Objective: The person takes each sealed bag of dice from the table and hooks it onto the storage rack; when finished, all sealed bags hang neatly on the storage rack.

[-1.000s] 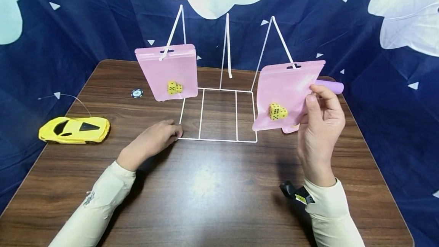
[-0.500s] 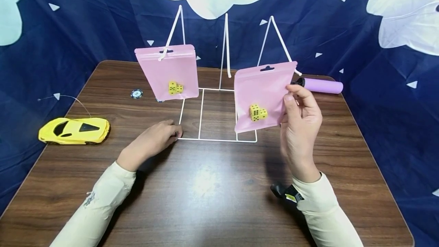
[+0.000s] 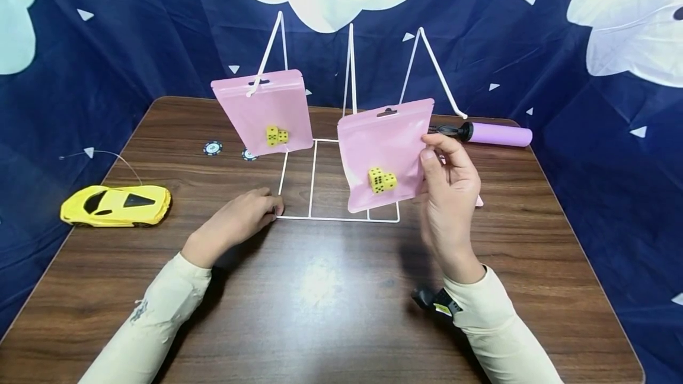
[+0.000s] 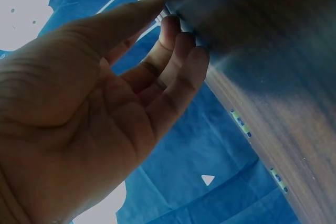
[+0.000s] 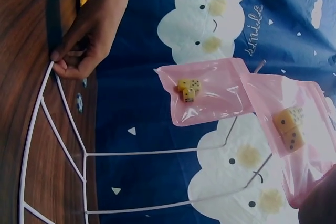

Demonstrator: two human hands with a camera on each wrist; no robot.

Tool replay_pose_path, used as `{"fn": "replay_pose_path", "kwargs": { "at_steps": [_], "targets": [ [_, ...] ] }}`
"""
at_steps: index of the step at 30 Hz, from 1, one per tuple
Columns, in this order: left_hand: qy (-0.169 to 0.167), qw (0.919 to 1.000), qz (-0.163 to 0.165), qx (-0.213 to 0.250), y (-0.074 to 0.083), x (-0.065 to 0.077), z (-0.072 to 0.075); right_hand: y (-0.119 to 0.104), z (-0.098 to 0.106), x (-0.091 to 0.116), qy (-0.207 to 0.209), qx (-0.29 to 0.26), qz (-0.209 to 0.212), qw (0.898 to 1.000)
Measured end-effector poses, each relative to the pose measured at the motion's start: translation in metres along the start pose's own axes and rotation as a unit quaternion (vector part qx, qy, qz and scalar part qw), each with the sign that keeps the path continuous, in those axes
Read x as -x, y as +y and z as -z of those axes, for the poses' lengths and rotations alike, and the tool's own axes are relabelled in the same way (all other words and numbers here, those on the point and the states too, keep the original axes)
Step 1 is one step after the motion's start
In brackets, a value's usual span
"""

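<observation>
My right hand (image 3: 430,150) pinches the right edge of a pink pouch (image 3: 383,150) with yellow dice (image 3: 381,180) inside, and holds it in the air just in front of the white wire rack's (image 3: 341,218) middle hook (image 3: 351,70). The right hook (image 3: 443,85) is bare. A second pink pouch (image 3: 264,110) with dice hangs on the left hook. My left hand (image 3: 273,206) rests on the table and pinches the rack's front left corner. The right wrist view shows both pouches: the hanging pouch (image 5: 210,95) and the held pouch (image 5: 294,129).
A yellow toy car (image 3: 115,203) sits at the table's left edge. Two poker chips (image 3: 212,147) lie left of the rack. A purple pump (image 3: 498,134) lies at the back right. Something pink (image 3: 478,200) lies on the brown table (image 3: 331,301) behind my right hand.
My right hand took the pouch off the right hook and carried it left, to in front of the middle hook. The left hand stayed on the rack's corner.
</observation>
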State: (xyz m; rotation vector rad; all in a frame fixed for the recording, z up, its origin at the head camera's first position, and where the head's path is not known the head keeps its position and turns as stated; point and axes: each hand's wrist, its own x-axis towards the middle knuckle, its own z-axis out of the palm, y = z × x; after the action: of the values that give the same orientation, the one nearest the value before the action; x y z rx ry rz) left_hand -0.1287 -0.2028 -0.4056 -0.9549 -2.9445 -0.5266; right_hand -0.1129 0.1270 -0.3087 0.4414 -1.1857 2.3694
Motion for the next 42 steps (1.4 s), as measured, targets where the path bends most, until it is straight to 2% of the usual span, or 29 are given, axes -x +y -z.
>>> {"fn": "replay_pose_path", "kwargs": {
  "at_steps": [11,15,27,42],
  "targets": [
    [0.002,0.9999,-0.01,0.005,-0.001,0.001,0.001,0.013,-0.012,0.007,-0.015,0.021,-0.026,0.999],
    [0.001,0.9999,-0.011,0.011,-0.001,0.001,0.002,0.016,-0.012,0.008,-0.018,0.018,-0.022,0.999],
    [0.001,0.9999,-0.006,0.01,0.0,0.001,0.003,0.019,-0.01,0.007,-0.018,0.052,-0.027,0.998],
    [0.005,0.9998,-0.014,0.012,0.0,0.001,0.002,0.03,-0.004,0.004,0.0,0.069,-0.026,0.997]
  ]
}}
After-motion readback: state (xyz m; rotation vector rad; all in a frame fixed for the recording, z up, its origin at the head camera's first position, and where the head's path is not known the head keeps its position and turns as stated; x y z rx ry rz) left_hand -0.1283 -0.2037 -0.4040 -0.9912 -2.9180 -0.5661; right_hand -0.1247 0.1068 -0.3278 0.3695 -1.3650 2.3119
